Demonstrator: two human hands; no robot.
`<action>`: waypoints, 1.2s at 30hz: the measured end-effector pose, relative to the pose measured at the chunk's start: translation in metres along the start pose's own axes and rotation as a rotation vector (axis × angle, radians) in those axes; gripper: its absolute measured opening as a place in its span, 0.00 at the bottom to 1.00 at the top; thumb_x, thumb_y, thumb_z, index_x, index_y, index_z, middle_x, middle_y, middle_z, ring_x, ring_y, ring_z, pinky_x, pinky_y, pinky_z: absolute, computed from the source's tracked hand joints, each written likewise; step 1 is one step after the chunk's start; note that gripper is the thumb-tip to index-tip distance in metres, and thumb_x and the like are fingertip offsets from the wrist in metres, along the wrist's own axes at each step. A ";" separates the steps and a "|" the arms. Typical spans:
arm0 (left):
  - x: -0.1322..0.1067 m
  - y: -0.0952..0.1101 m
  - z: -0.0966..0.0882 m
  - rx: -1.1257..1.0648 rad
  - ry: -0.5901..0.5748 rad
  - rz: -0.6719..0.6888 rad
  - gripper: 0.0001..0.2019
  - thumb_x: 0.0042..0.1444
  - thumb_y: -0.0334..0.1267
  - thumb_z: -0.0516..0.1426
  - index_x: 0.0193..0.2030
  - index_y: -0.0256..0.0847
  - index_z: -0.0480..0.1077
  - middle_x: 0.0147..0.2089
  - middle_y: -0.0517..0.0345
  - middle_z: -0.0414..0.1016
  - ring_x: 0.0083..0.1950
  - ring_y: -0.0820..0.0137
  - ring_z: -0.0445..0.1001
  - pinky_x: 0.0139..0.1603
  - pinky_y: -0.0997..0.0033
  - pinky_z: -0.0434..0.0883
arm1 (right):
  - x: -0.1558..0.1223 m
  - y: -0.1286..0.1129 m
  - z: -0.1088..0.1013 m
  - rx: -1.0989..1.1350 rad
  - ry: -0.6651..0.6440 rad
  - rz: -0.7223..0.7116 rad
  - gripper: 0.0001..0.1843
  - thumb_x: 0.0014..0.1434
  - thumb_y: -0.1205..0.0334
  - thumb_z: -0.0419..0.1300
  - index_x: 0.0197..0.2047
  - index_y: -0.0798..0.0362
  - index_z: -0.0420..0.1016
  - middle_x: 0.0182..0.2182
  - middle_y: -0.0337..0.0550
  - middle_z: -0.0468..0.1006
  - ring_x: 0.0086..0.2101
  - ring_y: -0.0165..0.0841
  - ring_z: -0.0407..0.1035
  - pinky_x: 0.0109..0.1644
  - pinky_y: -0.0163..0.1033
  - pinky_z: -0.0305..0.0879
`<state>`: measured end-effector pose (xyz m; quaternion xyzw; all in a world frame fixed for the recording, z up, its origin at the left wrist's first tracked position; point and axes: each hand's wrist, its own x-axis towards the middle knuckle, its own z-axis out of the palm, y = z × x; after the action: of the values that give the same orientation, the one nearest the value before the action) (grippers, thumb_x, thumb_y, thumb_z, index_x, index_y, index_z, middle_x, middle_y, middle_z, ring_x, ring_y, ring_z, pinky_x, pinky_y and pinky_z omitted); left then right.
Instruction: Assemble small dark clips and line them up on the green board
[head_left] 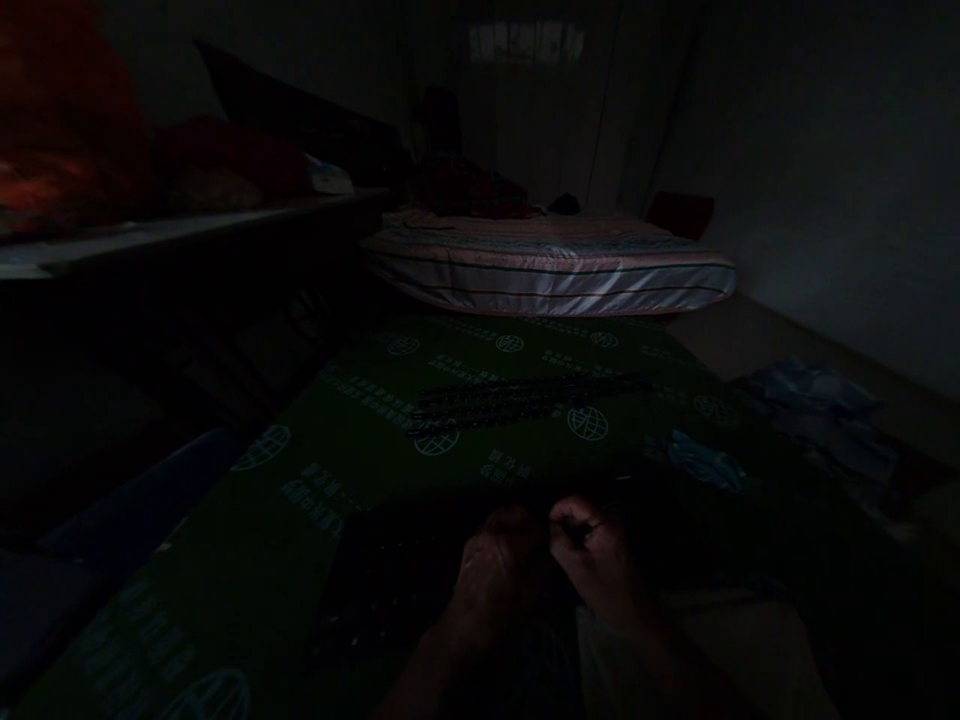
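Observation:
The light is very dim. A dark, flat, oblong thing with small pale specks lies under my hands on a green printed sheet; its kind is too dark to make out. My left hand is closed, its curled fingers down at the dark thing. Close to its right, my right hand has thumb and fingertips pinched together. Whatever is between the fingers of either hand is hidden in shadow. Farther off, several long thin dark strips lie side by side across the sheet.
Right of the strips lies a crumpled blue cloth. Beyond the sheet stands a mattress in a striped cover. A shelf or table with bags and cloths runs along the left. Crumpled fabric lies on the floor at right.

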<state>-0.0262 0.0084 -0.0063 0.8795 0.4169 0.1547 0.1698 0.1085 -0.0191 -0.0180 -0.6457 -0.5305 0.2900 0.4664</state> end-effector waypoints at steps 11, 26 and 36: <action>-0.001 0.007 -0.007 -0.072 0.007 -0.038 0.07 0.55 0.32 0.53 0.36 0.42 0.73 0.35 0.56 0.75 0.37 0.67 0.73 0.33 0.74 0.67 | 0.000 0.003 -0.006 0.175 -0.016 0.097 0.08 0.48 0.59 0.56 0.28 0.54 0.72 0.18 0.36 0.69 0.19 0.26 0.61 0.21 0.30 0.57; -0.005 -0.003 -0.008 -0.542 0.086 -0.122 0.10 0.51 0.29 0.54 0.35 0.41 0.75 0.35 0.58 0.78 0.36 0.69 0.75 0.37 0.74 0.70 | -0.007 0.000 -0.012 0.371 -0.130 0.103 0.16 0.50 0.48 0.59 0.28 0.55 0.73 0.15 0.34 0.66 0.14 0.23 0.57 0.17 0.29 0.53; -0.006 -0.004 -0.007 -0.962 0.221 -0.407 0.08 0.47 0.35 0.60 0.35 0.38 0.75 0.35 0.57 0.79 0.37 0.65 0.76 0.37 0.71 0.72 | -0.005 -0.004 -0.019 0.432 -0.104 0.108 0.27 0.57 0.45 0.52 0.53 0.54 0.66 0.19 0.37 0.74 0.12 0.24 0.62 0.15 0.28 0.57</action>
<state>-0.0354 0.0079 -0.0029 0.5823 0.4763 0.3838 0.5355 0.1214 -0.0294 -0.0073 -0.5426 -0.4439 0.4544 0.5495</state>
